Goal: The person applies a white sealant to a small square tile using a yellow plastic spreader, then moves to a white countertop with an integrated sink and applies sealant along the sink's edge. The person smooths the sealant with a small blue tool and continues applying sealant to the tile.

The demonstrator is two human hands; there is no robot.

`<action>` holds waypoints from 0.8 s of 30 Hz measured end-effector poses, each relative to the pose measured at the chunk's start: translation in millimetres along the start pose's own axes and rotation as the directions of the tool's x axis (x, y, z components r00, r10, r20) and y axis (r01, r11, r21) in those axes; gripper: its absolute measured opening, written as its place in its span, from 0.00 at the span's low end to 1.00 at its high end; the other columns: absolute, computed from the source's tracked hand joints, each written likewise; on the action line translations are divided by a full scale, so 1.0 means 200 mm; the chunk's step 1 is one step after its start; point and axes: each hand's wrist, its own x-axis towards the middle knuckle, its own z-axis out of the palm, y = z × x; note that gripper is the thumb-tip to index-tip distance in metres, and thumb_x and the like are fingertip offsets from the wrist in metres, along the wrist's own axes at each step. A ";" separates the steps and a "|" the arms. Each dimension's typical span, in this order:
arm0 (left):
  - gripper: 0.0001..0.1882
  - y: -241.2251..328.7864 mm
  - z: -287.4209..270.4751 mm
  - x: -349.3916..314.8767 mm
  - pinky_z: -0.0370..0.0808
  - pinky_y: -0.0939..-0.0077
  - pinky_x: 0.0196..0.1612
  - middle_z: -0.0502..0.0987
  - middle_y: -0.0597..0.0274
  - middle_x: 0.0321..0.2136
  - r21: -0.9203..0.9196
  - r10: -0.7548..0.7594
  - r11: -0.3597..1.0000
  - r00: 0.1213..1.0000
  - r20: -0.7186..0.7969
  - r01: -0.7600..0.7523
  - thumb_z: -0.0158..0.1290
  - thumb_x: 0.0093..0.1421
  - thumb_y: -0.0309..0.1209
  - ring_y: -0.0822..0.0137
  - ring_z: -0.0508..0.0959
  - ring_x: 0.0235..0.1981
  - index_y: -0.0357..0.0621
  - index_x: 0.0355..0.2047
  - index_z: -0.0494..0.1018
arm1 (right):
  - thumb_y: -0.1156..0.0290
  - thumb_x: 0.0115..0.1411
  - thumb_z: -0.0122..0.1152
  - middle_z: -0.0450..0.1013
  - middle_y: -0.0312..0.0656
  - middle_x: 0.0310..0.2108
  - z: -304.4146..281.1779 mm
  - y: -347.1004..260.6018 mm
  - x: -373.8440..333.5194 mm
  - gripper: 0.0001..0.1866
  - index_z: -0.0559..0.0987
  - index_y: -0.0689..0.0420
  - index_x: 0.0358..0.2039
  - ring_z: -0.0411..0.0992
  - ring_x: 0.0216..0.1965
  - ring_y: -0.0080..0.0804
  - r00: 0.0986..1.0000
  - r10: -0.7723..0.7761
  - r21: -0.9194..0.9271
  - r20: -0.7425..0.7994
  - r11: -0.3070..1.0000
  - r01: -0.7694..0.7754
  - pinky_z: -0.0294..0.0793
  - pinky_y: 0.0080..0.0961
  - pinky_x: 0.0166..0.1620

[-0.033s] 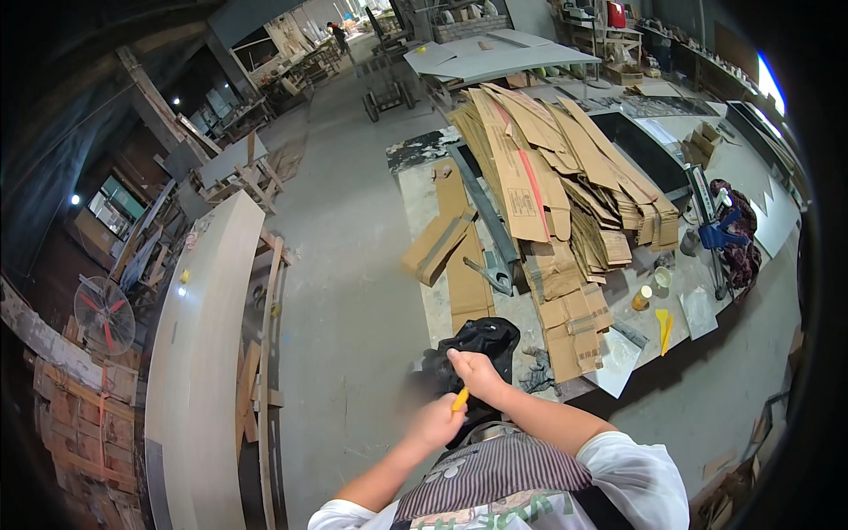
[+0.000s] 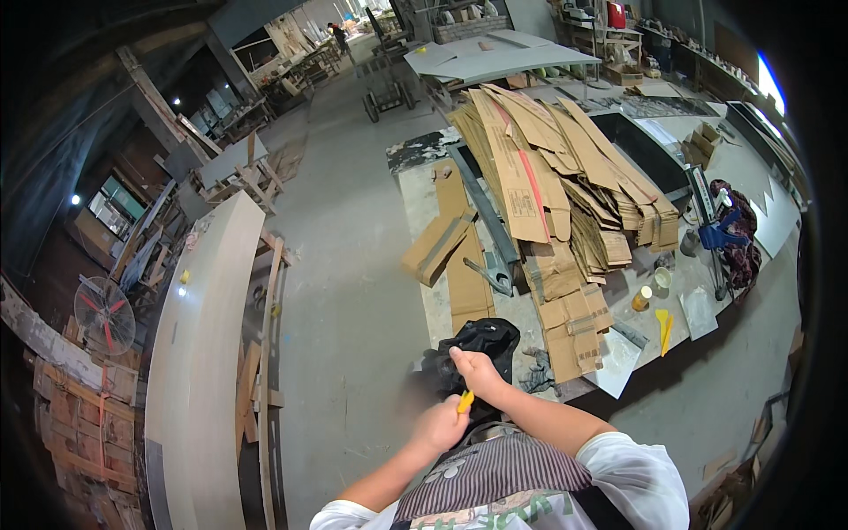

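Note:
My left hand (image 2: 441,427) is closed round a small yellow tool (image 2: 465,402), whose end sticks out beside the thumb; its kind is not clear. Just above and to the right, my right hand (image 2: 479,374) is curled closed, and what it holds, if anything, is hidden. Both hands are in front of my striped apron (image 2: 512,473). Behind them a black bag-like bundle (image 2: 495,340) lies against the table's near corner. A dark grey crumpled glove (image 2: 537,369) rests on the table to the right of my right hand.
A big pile of flattened cardboard (image 2: 521,168) covers the table. A clamp-like metal tool (image 2: 491,276), a yellow scraper (image 2: 664,331) and a small yellow-brown jar (image 2: 642,299) lie nearby. A long pale board (image 2: 199,353) stands on wooden supports to the left.
The yellow tool in my left hand has tilted slightly, and its end shows differently. My right hand has shifted a little; the surroundings look the same.

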 end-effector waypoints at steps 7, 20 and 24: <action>0.11 -0.09 0.22 -0.03 0.72 0.50 0.26 0.76 0.44 0.21 0.091 0.171 0.983 0.974 -0.150 -0.158 0.49 0.58 0.34 0.43 0.76 0.23 0.39 0.35 0.66 | 0.51 0.68 0.43 0.70 0.32 0.24 0.03 0.03 0.05 0.27 0.76 0.62 0.25 0.64 0.26 0.22 0.945 0.326 0.529 0.031 0.797 -0.292 0.66 0.22 0.33; 0.13 -0.17 -0.32 0.05 0.54 0.85 0.17 0.67 0.75 0.18 -0.442 -0.047 0.842 0.858 0.512 0.309 0.55 0.60 0.41 0.83 0.60 0.15 0.43 0.33 0.78 | 0.59 0.68 0.43 0.73 0.48 0.20 -0.01 0.01 -0.12 0.24 0.75 0.65 0.25 0.67 0.21 0.33 0.910 -0.225 -0.181 0.349 0.936 0.301 0.69 0.30 0.30; 0.13 -0.18 -0.13 0.04 0.67 0.76 0.24 0.73 0.65 0.20 -0.368 -0.006 0.926 0.980 0.200 0.081 0.53 0.60 0.39 0.72 0.71 0.19 0.41 0.32 0.76 | 0.56 0.67 0.45 0.64 0.46 0.15 -0.06 0.01 -0.02 0.25 0.74 0.66 0.23 0.58 0.19 0.25 0.976 -0.070 -0.163 0.204 0.981 0.104 0.67 0.29 0.27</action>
